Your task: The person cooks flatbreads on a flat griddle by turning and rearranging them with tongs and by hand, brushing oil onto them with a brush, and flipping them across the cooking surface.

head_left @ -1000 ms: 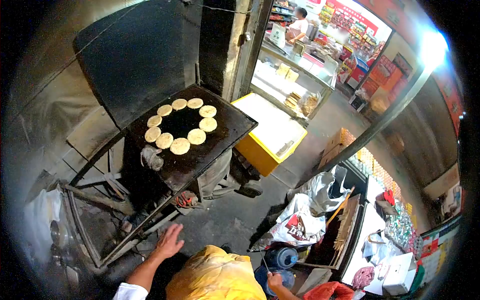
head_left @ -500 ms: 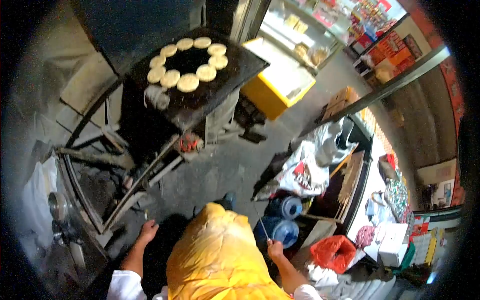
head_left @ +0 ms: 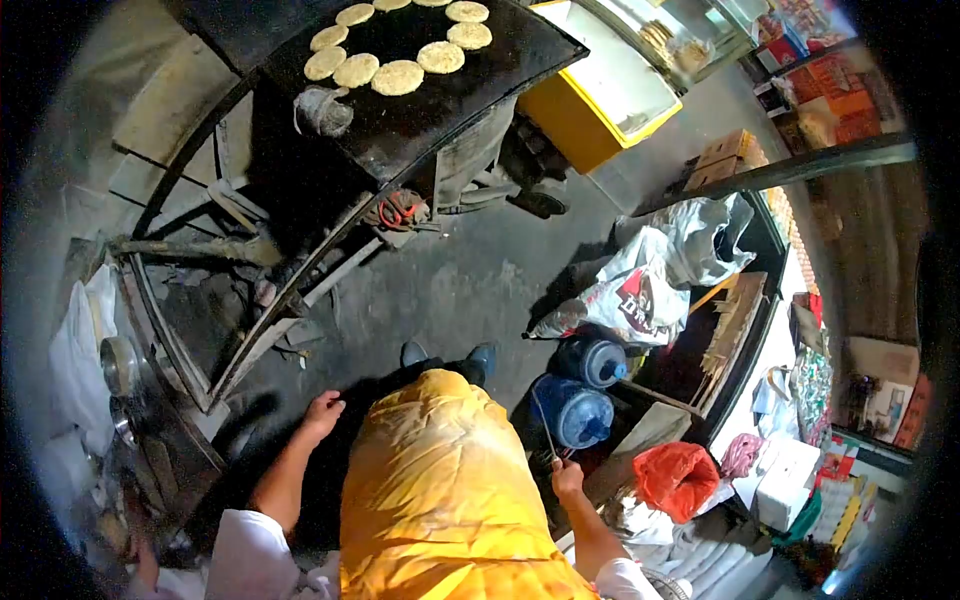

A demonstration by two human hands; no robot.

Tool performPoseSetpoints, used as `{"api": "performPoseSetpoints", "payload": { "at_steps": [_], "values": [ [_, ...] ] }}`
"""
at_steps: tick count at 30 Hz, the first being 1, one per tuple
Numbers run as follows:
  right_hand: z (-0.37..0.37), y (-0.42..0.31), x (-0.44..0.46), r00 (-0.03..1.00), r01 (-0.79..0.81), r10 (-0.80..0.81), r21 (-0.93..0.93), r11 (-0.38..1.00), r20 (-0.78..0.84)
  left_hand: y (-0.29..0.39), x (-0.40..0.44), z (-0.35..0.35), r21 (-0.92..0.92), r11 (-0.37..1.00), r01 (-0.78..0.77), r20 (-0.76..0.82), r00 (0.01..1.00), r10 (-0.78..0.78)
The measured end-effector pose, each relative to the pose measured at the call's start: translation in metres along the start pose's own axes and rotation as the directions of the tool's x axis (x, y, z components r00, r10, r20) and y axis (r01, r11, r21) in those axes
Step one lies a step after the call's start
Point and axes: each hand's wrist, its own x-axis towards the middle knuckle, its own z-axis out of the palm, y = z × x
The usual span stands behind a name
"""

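My left hand (head_left: 323,413) hangs left of the yellow apron (head_left: 430,470), its fingers loosely curled with nothing visible in them. On the right, my right hand (head_left: 567,478) is closed around the lower end of a thin rod (head_left: 545,422), which points up past the blue water jugs (head_left: 580,415). Pale round flatbreads (head_left: 398,78) lie in a ring on the dark griddle (head_left: 450,110) at the top. A greyish crumpled cloth (head_left: 323,110) rests at the griddle's left edge.
A yellow box (head_left: 575,120) stands right of the griddle. White plastic bags (head_left: 640,290) and a red bag (head_left: 677,480) are on the right. A metal frame (head_left: 300,290) runs along the left, above grey floor (head_left: 450,290). A glass display case (head_left: 690,30) is at upper right.
The view has tilted down, so the griddle sits higher and both shoes show. My left hand has drawn back toward the apron and its spread fingers have curled. My right hand still holds the rod.
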Motion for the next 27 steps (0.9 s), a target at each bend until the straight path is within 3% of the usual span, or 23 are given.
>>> {"api": "performPoseSetpoints", "payload": {
  "at_steps": [7,9,11,14,16,23,27],
  "values": [
    [0.002,0.027,0.011,0.999,-0.017,0.021,-0.076,0.997,0.048,0.003,0.002,0.024,-0.031,0.998,0.05,-0.041,0.998,-0.052],
    [0.002,0.033,0.016,0.99,0.124,-0.122,-0.025,0.992,0.071,-0.001,0.005,0.03,-0.035,0.999,-0.029,-0.084,0.996,0.026],
    [0.004,0.034,0.023,0.987,0.153,-0.146,-0.117,0.981,0.073,0.035,-0.014,0.035,-0.018,0.999,0.05,-0.033,0.998,-0.051],
    [0.003,0.038,0.027,0.972,0.233,-0.233,-0.002,0.972,0.02,0.042,-0.025,0.042,-0.047,0.996,0.069,-0.033,0.997,-0.071],
    [-0.007,0.021,0.026,0.991,0.023,-0.006,-0.123,0.992,0.136,0.044,-0.029,0.045,-0.056,0.995,0.077,-0.04,0.996,-0.08],
    [0.006,0.055,0.039,0.982,0.096,-0.072,-0.135,0.986,0.177,-0.001,-0.02,0.052,-0.026,0.986,0.167,0.002,0.986,-0.167],
    [0.018,0.068,0.047,0.992,0.034,-0.003,-0.25,0.968,0.122,0.016,-0.032,0.057,-0.051,0.978,0.204,-0.01,0.979,-0.205]
  ]
}}
